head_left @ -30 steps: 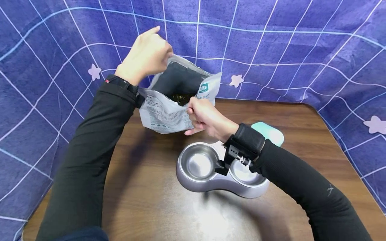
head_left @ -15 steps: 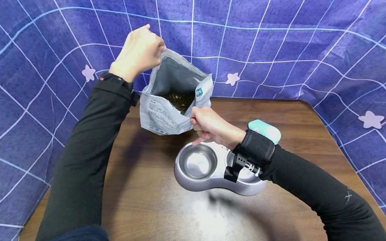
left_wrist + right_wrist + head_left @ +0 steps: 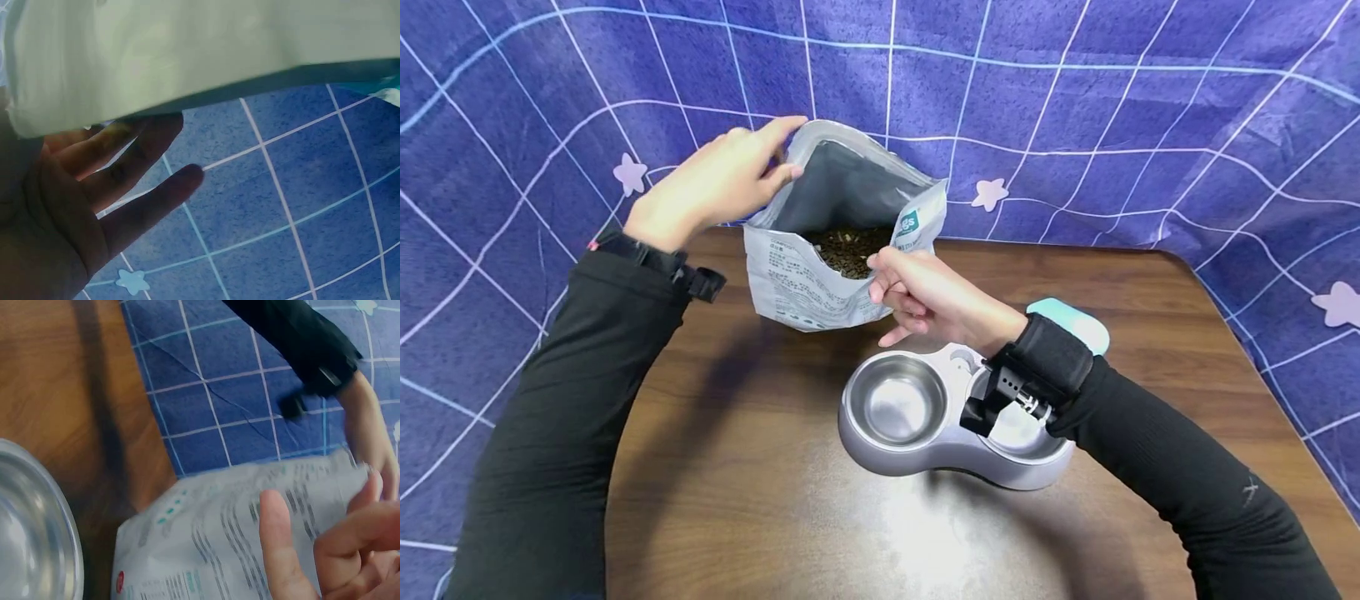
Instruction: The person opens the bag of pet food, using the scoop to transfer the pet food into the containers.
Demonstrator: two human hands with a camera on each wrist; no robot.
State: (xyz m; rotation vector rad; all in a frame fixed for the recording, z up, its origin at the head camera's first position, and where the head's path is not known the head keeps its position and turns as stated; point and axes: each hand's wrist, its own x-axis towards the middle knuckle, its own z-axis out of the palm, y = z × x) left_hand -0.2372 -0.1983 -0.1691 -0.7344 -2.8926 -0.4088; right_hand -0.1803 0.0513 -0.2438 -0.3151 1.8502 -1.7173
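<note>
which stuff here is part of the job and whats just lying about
Part of the job:
bag, pinched by the right hand, touched by the left hand
pellets, inside the bag
double bowl, probably, close by

Seemingly just about:
mint thing, partly hidden
table and cloth

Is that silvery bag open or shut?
The bag is open: it gapes wide, showing its grey lining and brown bits inside.

The black-sleeved left arm (image 3: 542,433) and right arm (image 3: 1172,471) are stretched forward, both wrists (image 3: 1000,325) strapped. The left hand (image 3: 718,179) is held with fingers extended; the right hand (image 3: 932,292) is curled, its little finger held out.
</note>
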